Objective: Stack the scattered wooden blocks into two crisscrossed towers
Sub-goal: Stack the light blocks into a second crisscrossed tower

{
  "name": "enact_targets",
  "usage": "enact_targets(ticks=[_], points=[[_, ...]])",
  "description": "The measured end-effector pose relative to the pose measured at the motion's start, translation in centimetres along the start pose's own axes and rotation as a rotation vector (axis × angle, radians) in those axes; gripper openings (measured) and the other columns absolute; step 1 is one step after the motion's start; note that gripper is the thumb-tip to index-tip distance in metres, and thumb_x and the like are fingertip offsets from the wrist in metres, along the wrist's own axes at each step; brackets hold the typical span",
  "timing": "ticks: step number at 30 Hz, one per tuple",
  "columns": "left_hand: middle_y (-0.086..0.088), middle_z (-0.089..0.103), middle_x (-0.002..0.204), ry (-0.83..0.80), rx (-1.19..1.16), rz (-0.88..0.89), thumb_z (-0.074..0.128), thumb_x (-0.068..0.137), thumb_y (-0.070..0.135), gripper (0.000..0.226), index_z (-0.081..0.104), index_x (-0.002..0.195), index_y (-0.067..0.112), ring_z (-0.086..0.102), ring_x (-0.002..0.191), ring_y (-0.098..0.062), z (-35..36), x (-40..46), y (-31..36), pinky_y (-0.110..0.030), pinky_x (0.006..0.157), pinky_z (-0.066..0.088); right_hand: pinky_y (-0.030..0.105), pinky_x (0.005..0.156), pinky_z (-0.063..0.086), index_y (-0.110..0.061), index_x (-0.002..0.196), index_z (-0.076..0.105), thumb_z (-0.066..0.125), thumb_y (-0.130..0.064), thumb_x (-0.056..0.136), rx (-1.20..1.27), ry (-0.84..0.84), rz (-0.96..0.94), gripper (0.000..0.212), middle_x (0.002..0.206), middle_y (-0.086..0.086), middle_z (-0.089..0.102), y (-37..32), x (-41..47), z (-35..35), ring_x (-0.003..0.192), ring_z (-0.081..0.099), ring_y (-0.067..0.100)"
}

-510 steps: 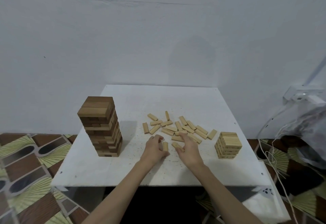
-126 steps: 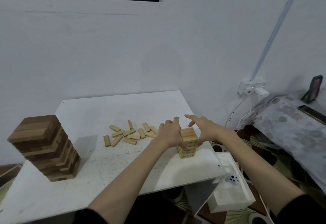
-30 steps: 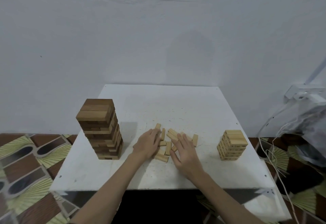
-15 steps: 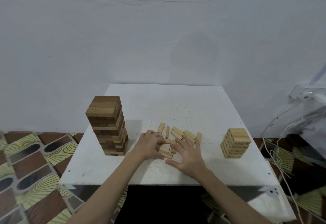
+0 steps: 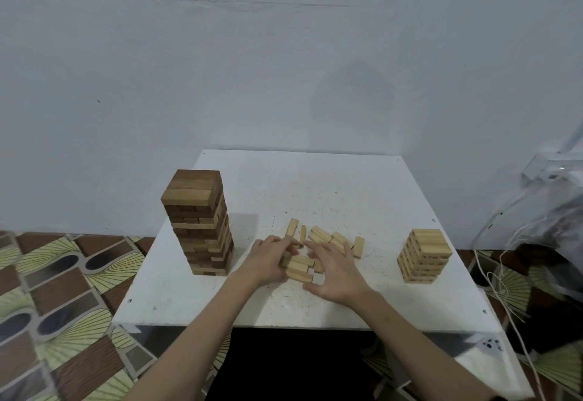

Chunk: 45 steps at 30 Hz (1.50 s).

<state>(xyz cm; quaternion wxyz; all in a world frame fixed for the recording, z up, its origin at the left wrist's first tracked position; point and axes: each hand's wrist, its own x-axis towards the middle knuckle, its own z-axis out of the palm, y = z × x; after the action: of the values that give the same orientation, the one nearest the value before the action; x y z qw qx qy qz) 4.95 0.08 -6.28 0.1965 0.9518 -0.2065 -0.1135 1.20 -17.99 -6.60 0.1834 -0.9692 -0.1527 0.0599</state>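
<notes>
Several loose pale wooden blocks [image 5: 328, 238] lie bunched at the middle of the white table [image 5: 331, 186]. A few of them [image 5: 299, 269] sit between my hands. My left hand [image 5: 268, 258] curls its fingers against these blocks from the left. My right hand [image 5: 334, 268] lies spread over the pile from the right, fingers apart. A tall dark crisscrossed tower [image 5: 198, 221] stands on the table's left side. A shorter pale crisscrossed tower [image 5: 424, 255] stands on the right.
A white wall runs behind the table. Patterned floor tiles [image 5: 63, 290] show at the left. White cables [image 5: 492, 274] and a wall socket [image 5: 549, 170] are at the right, beside a grey bag. A white box [image 5: 492, 356] sits below the table's right corner.
Both hands have pulled the loose blocks closer together and toward the front. The left hand's fingers have curled tighter onto the blocks. Both towers stand unchanged.
</notes>
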Motion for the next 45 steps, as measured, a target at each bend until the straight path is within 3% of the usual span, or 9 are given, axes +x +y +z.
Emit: enact_targets(ticks=[6,10,15,18,24,29,33,38,45], points=[[0.007,0.044,0.138,0.223,0.084,-0.046,0.057,0.087,0.019,0.051,0.041,0.136,0.026,0.029,0.132,-0.014,0.9,-0.3,-0.1,-0.027,0.099,0.022,0.041,0.112,0.008,-0.034,0.146,0.020,0.071,-0.059,0.068,-0.027,0.014,0.062,0.096,0.106,-0.013,0.054,-0.5,-0.6,-0.5,0.115,0.043,0.012],[0.006,0.052,0.129,0.254,0.065,-0.080,0.057,0.089,0.034,0.041,0.049,0.128,0.023,0.039,0.120,-0.016,0.7,-0.6,-0.1,-0.028,0.095,0.030,0.036,0.107,0.022,-0.034,0.146,0.020,0.076,-0.053,0.066,0.037,0.017,0.064,0.100,0.109,-0.012,0.053,-0.3,-0.6,-1.0,0.114,0.041,0.013],[0.011,0.051,0.122,0.049,0.009,-0.060,0.079,0.060,0.055,0.083,0.044,0.129,0.025,0.037,0.113,-0.014,-0.5,-1.0,0.7,-0.029,0.094,0.035,0.030,0.096,0.030,-0.033,0.146,0.022,0.080,-0.035,0.068,0.087,-0.045,0.030,0.098,0.124,-0.008,0.054,-0.2,0.5,-2.0,0.117,0.037,0.014],[0.005,0.047,0.127,-0.037,0.054,-0.086,0.083,0.057,0.049,0.093,0.037,0.133,0.021,0.034,0.116,-0.017,-0.4,-0.8,1.0,-0.032,0.098,0.036,0.033,0.096,0.036,-0.037,0.146,0.021,0.081,-0.030,0.067,0.097,-0.110,0.027,0.099,0.126,-0.010,0.054,-0.2,1.2,-1.8,0.118,0.038,0.015],[0.000,0.054,0.122,-0.062,-0.128,-0.134,0.086,0.061,0.024,0.085,0.039,0.131,0.017,0.041,0.117,-0.020,-0.2,-0.1,0.8,-0.041,0.096,0.044,0.025,0.087,0.040,-0.032,0.144,0.028,0.079,-0.016,0.072,0.193,-0.165,0.019,0.090,0.126,-0.001,0.053,-0.3,1.9,-2.0,0.111,0.046,0.013],[-0.006,0.056,0.121,-0.047,-0.193,-0.112,0.084,0.062,0.012,0.080,0.041,0.130,0.014,0.054,0.108,-0.020,-0.2,0.4,0.4,-0.032,0.092,0.048,0.020,0.079,0.038,-0.027,0.144,0.031,0.076,-0.009,0.075,0.258,-0.170,0.011,0.084,0.119,0.000,0.051,-0.2,2.2,-2.0,0.096,0.046,0.010],[-0.006,0.056,0.122,-0.020,-0.223,-0.100,0.085,0.061,0.011,0.081,0.041,0.130,0.013,0.054,0.108,-0.019,0.0,0.4,0.1,-0.027,0.090,0.047,0.020,0.079,0.038,-0.027,0.144,0.031,0.077,-0.009,0.074,0.288,-0.172,0.011,0.085,0.112,-0.005,0.047,-0.1,2.5,-1.8,0.094,0.045,0.009],[-0.004,0.053,0.120,-0.004,-0.280,-0.115,0.088,0.057,0.018,0.089,0.039,0.132,0.018,0.047,0.114,-0.019,0.3,0.2,-0.1,-0.035,0.095,0.045,0.018,0.076,0.039,-0.031,0.145,0.028,0.079,-0.009,0.071,0.317,-0.195,0.010,0.093,0.126,0.001,0.048,0.1,2.7,-1.6,0.097,0.044,0.008],[0.003,0.056,0.117,0.007,-0.273,-0.126,0.086,0.059,0.022,0.094,0.032,0.136,0.021,0.033,0.116,-0.015,0.5,0.1,0.1,-0.036,0.096,0.040,0.022,0.078,0.044,-0.032,0.144,0.028,0.080,-0.012,0.070,0.307,-0.183,-0.004,0.093,0.121,-0.003,0.048,0.1,2.9,-1.4,0.095,0.047,0.008]])
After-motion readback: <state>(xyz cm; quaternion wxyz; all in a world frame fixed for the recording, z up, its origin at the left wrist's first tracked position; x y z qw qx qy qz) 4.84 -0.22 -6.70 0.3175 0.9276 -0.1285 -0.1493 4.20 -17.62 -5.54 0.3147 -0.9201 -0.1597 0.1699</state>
